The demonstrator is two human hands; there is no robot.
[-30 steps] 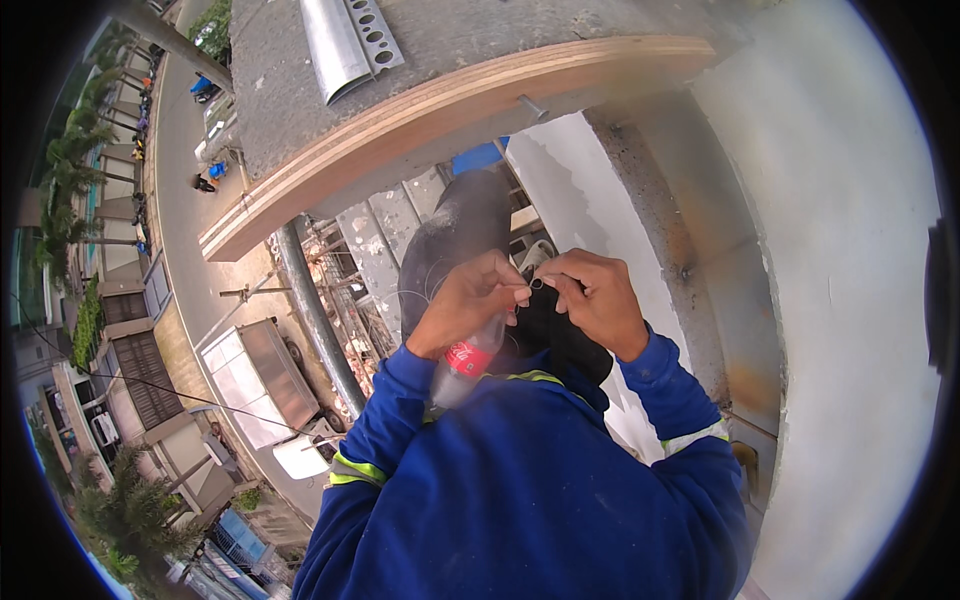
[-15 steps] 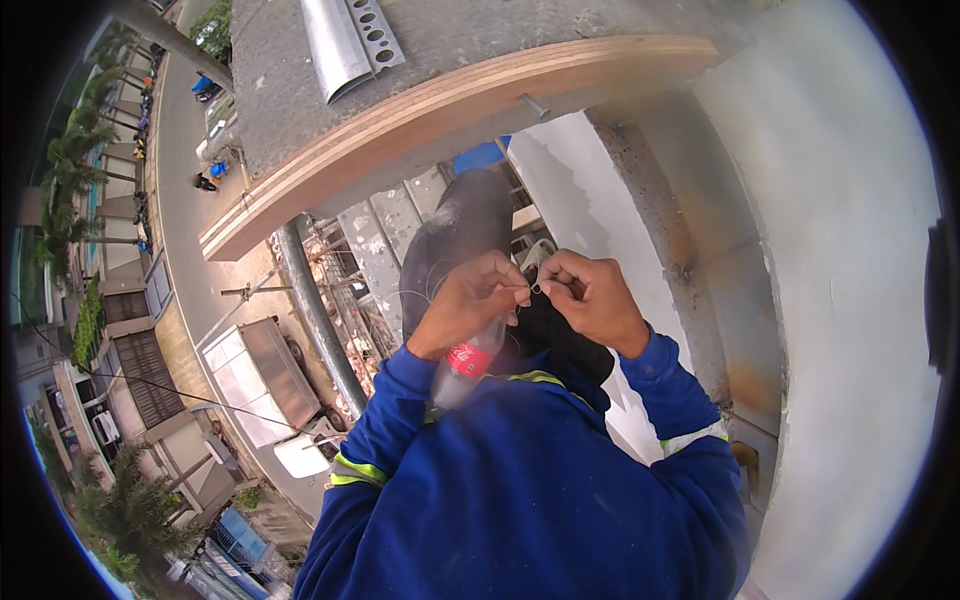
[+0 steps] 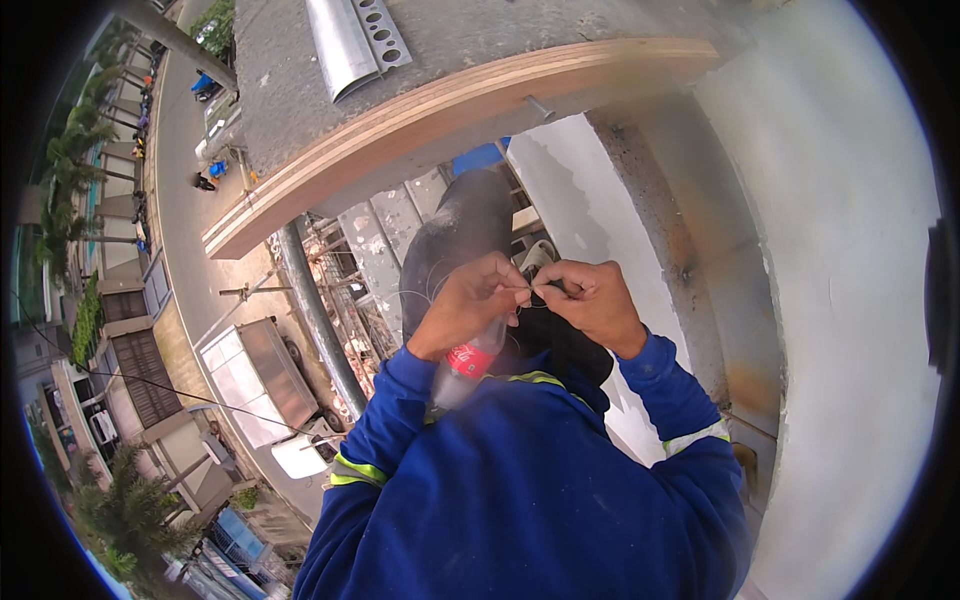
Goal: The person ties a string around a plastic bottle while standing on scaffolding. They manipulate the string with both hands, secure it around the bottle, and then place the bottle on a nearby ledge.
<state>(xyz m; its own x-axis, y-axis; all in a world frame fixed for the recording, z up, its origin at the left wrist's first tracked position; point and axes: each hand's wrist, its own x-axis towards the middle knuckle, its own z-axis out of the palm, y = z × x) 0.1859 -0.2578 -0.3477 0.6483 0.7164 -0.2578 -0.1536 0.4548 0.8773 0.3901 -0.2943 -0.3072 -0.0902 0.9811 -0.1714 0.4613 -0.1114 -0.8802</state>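
My left hand (image 3: 468, 303) pinches a thin pale line (image 3: 405, 293) between thumb and forefinger; whether it is string or wire I cannot tell. Loose curves of the line stand out past the left wrist. Thumb and forefinger of my right hand (image 3: 592, 305) are closed on the same line, their tips almost meeting the left ones. A clear plastic bottle with a red label (image 3: 470, 360) hangs or rests below the left palm, close to my chest. The left hand hides its top, so what supports it is unclear.
Ahead, a plywood-edged ledge (image 3: 440, 115) carries a perforated metal strip (image 3: 358, 50); a nail (image 3: 540, 107) sticks out of the ledge. A pale wall (image 3: 840, 300) rises at right. Left of a metal pole (image 3: 318, 310), a street with a truck (image 3: 255, 380) lies far below.
The right fingertips have shifted slightly left, nearer the left ones, and the small loop that showed between the hands is no longer clear. The left hand and bottle stay nearly still.
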